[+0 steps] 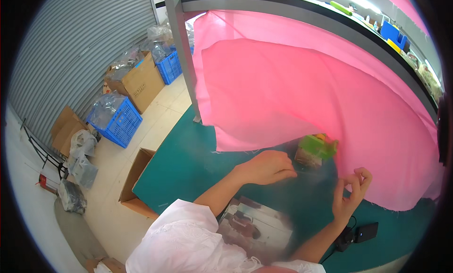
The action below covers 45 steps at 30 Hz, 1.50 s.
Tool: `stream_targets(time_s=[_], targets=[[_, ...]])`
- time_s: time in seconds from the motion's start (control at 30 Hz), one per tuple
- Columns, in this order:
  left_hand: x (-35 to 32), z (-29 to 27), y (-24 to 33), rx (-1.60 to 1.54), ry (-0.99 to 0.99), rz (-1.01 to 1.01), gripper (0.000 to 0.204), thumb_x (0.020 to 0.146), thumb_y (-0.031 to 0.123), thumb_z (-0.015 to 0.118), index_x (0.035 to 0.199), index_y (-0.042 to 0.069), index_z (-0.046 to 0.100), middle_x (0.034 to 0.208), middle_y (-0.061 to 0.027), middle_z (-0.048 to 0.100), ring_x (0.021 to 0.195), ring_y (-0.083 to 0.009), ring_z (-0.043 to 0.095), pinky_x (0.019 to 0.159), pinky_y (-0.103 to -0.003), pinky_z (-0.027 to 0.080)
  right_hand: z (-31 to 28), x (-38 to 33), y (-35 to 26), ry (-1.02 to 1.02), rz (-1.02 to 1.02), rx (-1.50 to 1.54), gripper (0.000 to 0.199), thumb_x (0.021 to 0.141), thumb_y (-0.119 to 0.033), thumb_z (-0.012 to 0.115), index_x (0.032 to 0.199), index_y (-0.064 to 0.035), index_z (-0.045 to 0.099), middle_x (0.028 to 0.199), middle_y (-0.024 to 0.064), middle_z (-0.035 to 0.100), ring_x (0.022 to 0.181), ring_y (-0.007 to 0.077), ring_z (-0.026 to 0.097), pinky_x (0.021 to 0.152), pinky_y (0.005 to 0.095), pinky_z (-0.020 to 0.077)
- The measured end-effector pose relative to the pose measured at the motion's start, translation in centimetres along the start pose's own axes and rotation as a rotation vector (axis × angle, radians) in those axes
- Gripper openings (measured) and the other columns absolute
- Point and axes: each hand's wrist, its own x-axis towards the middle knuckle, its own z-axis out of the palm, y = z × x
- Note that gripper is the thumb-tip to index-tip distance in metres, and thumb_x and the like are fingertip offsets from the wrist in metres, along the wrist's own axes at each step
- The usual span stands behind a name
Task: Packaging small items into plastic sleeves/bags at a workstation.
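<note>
A large pink cloth [278, 84] hangs from a frame, its lower edge falling onto the green table [188, 164]. My left hand [269, 168] is just below that edge, palm down, fingers curled together and thumb against them; anything between the fingertips is hidden. My right hand [351, 193] is raised at the cloth's lower border, thumb and forefinger brought together in a pinch. Whether cloth or a small thing is between them I cannot make out. Between the hands and farther back, a bright green object with some orange [318, 148] rests on a small box, partly under the cloth.
A printed flat package [255, 226] lies close to my body. A black device with a cable [365, 233] is at the right. An open carton [137, 183] stands by the table's left edge. Blue crates [123, 122] and a tall carton [144, 84] line the shutter wall.
</note>
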Motion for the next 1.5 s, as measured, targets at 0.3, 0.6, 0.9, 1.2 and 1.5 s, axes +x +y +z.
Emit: stream_targets(time_s=[0.3, 0.6, 0.9, 1.2, 1.5], targets=[[0.1, -0.5, 0.6, -0.029, 0.035, -0.015, 0.02, 0.085, 0.024, 0.063, 0.094, 0.008, 0.071, 0.08, -0.0064, 0.064, 0.076, -0.0247, 0.057, 0.068, -0.036, 0.046, -0.3, 0.2, -0.2, 0.003, 0.037, 0.025, 0.015, 0.07, 0.008, 0.062, 0.081, -0.0014, 0.061, 0.105, 0.0113, 0.044, 0.076, 0.018, 0.054, 0.061, 0.0254, 0.0454], [0.7, -1.3, 1.7, -0.213, 0.098, -0.14, 0.023, 0.08, 0.009, 0.065, 0.102, 0.007, 0.07, 0.075, -0.0079, 0.061, 0.071, -0.0228, 0.056, 0.066, -0.033, 0.045, -0.8, 0.4, 0.2, 0.028, 0.078, 0.066, 0.015, 0.07, 0.008, 0.064, 0.082, -0.0022, 0.063, 0.106, 0.0105, 0.045, 0.077, 0.0166, 0.056, 0.062, 0.0252, 0.0474], [0.2, -1.5, 0.5, -0.039, 0.072, -0.024, 0.022, 0.082, 0.011, 0.065, 0.102, 0.006, 0.07, 0.076, -0.0076, 0.062, 0.073, -0.0221, 0.057, 0.067, -0.032, 0.045, -0.6, 0.4, 0.2, 0.023, 0.069, 0.068, 0.015, 0.071, 0.007, 0.064, 0.082, -0.0028, 0.062, 0.104, 0.01, 0.046, 0.076, 0.0165, 0.055, 0.062, 0.0263, 0.0465], [0.4, -1.3, 1.2, -0.175, 0.217, -0.151, 0.034, 0.075, 0.005, 0.07, 0.109, 0.006, 0.067, 0.08, -0.0062, 0.064, 0.078, -0.0172, 0.061, 0.075, -0.03, 0.048, -0.9, 0.3, 0.5, 0.076, 0.107, 0.086, 0.014, 0.073, 0.007, 0.059, 0.083, -0.0016, 0.06, 0.102, 0.0106, 0.051, 0.072, 0.0163, 0.056, 0.064, 0.0269, 0.0461], [0.7, -0.7, 3.4, -0.315, 0.533, -0.18, 0.053, 0.071, -0.004, 0.069, 0.123, 0.004, 0.058, 0.077, -0.0017, 0.064, 0.078, -0.0121, 0.06, 0.078, -0.028, 0.046, -0.5, -0.3, 0.1, -0.559, 0.277, 0.135, 0.024, 0.079, -0.008, 0.064, 0.102, -0.0013, 0.061, 0.105, 0.0124, 0.063, 0.092, 0.0281, 0.062, 0.076, 0.0304, 0.0491]])
